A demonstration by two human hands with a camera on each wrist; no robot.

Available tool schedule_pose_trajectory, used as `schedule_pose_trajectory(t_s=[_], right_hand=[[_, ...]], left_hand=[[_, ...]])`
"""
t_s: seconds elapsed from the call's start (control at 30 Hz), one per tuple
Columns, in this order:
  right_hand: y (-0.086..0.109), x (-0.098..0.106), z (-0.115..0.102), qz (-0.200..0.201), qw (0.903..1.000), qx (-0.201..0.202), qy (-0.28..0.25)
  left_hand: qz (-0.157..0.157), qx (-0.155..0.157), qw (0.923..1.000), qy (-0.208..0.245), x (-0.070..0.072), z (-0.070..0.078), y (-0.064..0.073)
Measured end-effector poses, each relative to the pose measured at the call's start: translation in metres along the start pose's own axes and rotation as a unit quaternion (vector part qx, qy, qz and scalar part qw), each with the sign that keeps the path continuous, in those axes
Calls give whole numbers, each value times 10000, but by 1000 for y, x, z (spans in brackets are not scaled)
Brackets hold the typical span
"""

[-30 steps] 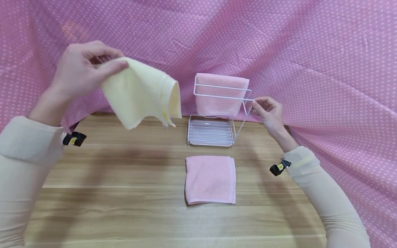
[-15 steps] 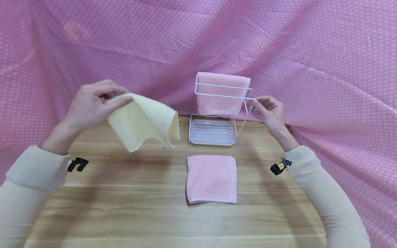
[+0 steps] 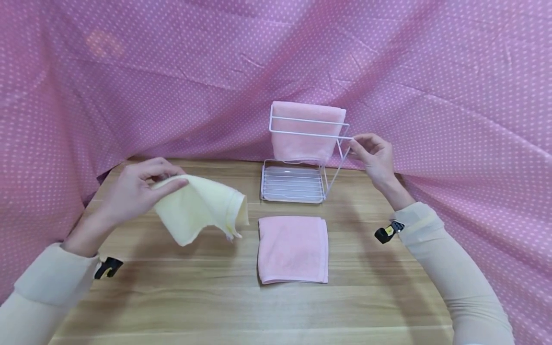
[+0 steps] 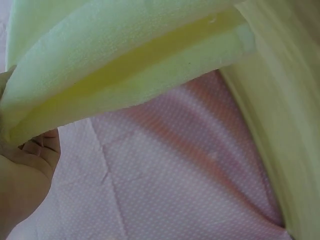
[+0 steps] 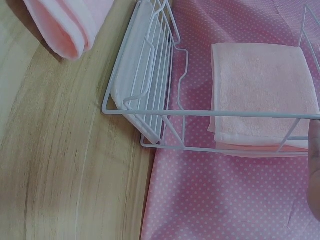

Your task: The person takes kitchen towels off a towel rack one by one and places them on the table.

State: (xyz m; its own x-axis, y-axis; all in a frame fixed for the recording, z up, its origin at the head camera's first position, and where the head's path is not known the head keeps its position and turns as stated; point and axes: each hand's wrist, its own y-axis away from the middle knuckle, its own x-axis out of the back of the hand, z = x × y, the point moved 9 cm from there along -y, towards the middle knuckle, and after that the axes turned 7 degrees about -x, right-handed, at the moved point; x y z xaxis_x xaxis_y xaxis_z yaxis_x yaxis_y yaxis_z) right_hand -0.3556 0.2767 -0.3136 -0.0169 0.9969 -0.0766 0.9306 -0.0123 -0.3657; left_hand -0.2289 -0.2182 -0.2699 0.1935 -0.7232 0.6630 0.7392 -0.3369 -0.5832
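Note:
My left hand (image 3: 140,189) pinches a folded pale yellow towel (image 3: 200,203) by its upper left corner, holding it over the left of the table. In the left wrist view the folds of the yellow towel (image 4: 125,65) open beside the palm. At the right, my right hand (image 3: 374,158) pinches the top front corner of a white wire rack (image 3: 312,134). Over the rack's rear bar hangs a pink towel (image 3: 302,143), seen also in the right wrist view. A second pink towel (image 3: 293,249) lies folded flat in front of the rack.
A white tray (image 3: 293,197) sits under the wire shelf at the rack's base. Wood-grain table (image 3: 276,311) spreads in front of and beside the rack. A pink dotted cloth (image 3: 194,72) hangs behind and along both sides.
My left hand has come down with the yellow towel, from high beside the backdrop to lower over the table. The right hand keeps its hold on the rack, and both pink towels stay put.

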Motion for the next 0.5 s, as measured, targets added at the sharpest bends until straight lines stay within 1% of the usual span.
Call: schedule_pose_trajectory(t_s=[0.1, 0.2, 0.37, 0.5], right_hand=[[1, 0, 0, -8, 10000, -23, -24], [1, 0, -1, -3, 10000, -24, 17], [2, 1, -1, 19, 9999, -17, 117], [2, 0, -1, 14, 10000, -47, 29]], left_hand=[[-54, -148, 9996, 239, -9, 4, 9], [-132, -104, 9996, 227, -16, 6, 18], [-346, 67, 9987, 366, -24, 9, 33], [-572, 272, 9969, 478, -29, 8, 46]])
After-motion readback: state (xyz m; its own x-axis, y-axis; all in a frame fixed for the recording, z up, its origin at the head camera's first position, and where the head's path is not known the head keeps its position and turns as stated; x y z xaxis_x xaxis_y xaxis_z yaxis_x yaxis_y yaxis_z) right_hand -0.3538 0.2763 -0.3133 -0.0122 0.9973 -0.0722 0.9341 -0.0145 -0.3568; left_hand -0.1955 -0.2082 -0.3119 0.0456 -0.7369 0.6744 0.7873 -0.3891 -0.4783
